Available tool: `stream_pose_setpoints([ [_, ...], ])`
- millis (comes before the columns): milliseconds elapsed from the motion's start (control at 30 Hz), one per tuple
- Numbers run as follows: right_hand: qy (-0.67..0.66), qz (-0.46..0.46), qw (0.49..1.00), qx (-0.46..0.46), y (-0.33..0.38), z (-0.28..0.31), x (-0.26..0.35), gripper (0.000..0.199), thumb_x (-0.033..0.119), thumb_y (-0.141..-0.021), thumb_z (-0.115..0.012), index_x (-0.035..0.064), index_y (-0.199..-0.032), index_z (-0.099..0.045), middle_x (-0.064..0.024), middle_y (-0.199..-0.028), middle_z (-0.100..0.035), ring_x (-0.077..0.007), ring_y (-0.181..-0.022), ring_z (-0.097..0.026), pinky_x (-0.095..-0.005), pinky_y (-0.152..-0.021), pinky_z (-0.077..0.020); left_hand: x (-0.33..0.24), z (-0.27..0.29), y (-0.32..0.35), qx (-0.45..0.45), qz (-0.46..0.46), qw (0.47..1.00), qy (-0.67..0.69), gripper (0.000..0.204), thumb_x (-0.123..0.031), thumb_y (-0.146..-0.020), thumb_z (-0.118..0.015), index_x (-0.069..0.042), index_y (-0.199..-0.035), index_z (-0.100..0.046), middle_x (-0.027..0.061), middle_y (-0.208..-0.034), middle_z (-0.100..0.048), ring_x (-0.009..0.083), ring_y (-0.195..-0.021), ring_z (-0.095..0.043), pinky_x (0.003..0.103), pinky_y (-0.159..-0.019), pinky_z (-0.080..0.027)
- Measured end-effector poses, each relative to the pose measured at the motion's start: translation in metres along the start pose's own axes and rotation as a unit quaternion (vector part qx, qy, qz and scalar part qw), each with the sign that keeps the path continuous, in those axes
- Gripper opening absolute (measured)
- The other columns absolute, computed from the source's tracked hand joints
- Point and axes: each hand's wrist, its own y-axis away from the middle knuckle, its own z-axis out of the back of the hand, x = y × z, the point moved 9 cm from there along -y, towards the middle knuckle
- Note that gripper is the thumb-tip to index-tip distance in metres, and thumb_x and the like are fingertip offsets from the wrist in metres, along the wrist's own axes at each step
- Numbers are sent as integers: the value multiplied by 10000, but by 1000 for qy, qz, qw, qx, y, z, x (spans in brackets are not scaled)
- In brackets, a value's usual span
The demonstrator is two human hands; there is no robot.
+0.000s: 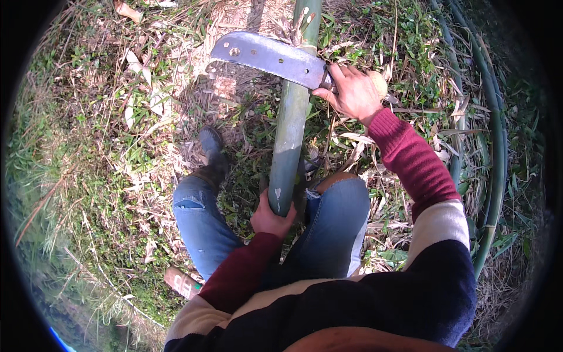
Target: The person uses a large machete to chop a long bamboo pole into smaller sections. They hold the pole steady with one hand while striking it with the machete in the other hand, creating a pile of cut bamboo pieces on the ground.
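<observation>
A thick green bamboo pole (pixel 290 126) runs from between my knees away toward the top of the head view. My left hand (pixel 272 217) is wrapped round its near end. In my right hand (pixel 353 91) is the handle of a machete (pixel 264 54), its rounded pale butt showing past the palm. The broad grey blade has several holes and a curved tip. It lies across the pole, pointing left, and covers part of it; whether it touches the bamboo I cannot tell. Just beyond the blade, a node with cut stubs shows on the pole.
Dry leaves and green weeds (pixel 117 176) cover the ground. Several long bamboo stems (pixel 495 170) curve along the right side. Beside my left hip lies a reddish-brown object (pixel 182 283) with pale markings, partly hidden. My bent knees, in torn jeans (pixel 337 223), flank the pole.
</observation>
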Motion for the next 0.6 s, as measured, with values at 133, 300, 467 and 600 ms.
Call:
stream_pose_setpoints([
  [133,-28,-13,999,13,6,4,1,664,670,-922,-526,23,-1068,-543,-176,-911,-667,-377,-863,-675,-480,-688,-547,-13,3,10,-3,-8,1000,3,719,-404,-750,-767,-95,-1331,-476,225,-1046,-698,425,-880,-699,511,-780,-561],
  [300,-29,-49,996,70,6,4,-13,672,693,-913,-512,56,-1122,-559,-197,-836,-667,-390,-829,-674,-509,-691,-526,-23,1,0,-5,-26,1000,-7,680,-404,-761,-746,-94,-1308,-484,215,-1024,-702,421,-879,-699,513,-782,-557],
  [467,81,-7,995,52,-12,-3,-8,704,727,-908,-453,107,-1217,-579,-185,-996,-670,-362,-985,-642,-515,-823,-489,-1,0,-22,-21,-34,999,2,670,-404,-758,-739,-107,-1301,-482,214,-1020,-705,420,-888,-699,521,-803,-548],
  [600,110,-15,991,71,-17,5,21,715,737,-897,-463,117,-1236,-572,-190,-958,-678,-360,-951,-672,-507,-797,-514,17,6,-34,-10,-20,1000,4,660,-403,-757,-742,-119,-1293,-484,218,-1044,-703,424,-895,-698,528,-817,-541],
])
